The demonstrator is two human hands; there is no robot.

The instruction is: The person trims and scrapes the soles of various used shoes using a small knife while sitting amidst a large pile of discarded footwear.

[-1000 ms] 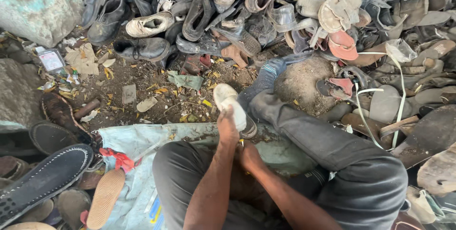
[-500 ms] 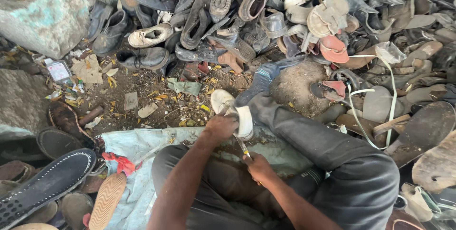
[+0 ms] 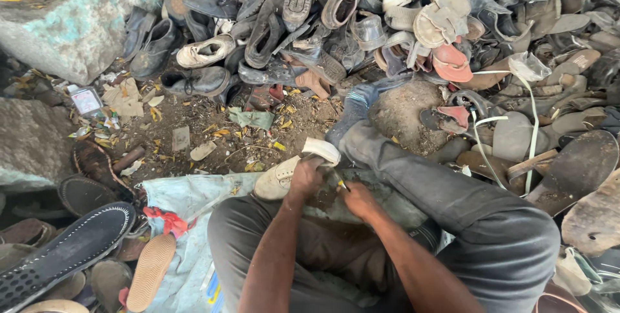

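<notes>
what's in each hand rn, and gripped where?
Left hand grips the cream shoe around its middle. Right hand pinches a small thin tool near its lower end; its kind cannot be told.

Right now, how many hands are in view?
2, both the person's own. The left hand grips the cream shoe on the lap. The right hand is beside it, holding a small tool at the shoe. No other hands visible.

Dirt ground (littered) bears shoes.

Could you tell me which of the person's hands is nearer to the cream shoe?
Left. The left hand grips the cream shoe; the right hand sits just beside it.
</notes>
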